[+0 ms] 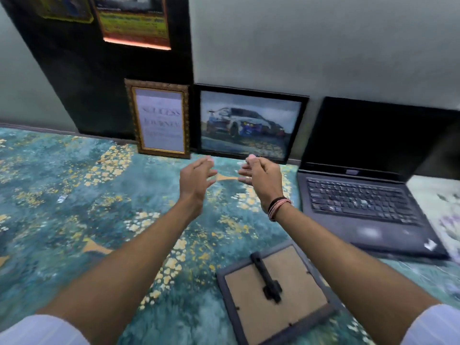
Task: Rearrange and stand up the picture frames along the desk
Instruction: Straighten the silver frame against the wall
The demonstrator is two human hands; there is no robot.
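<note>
A gold-framed text print [159, 119] stands upright against the dark wall panel. Right beside it a black-framed car picture [250, 123] leans against the grey wall. A third frame [276, 295] lies face down near the desk's front edge, its brown back and black stand showing. My left hand [195, 181] and my right hand [261, 176] hover side by side above the desk, just in front of the car picture, fingers spread and curled, holding nothing. Neither hand touches a frame.
An open black laptop [361, 195] sits at the right against the wall. The desk [74, 195] has a teal and gold patterned surface. Posters [134, 21] hang on the dark panel above. A pale floral item [443, 215] lies at the far right.
</note>
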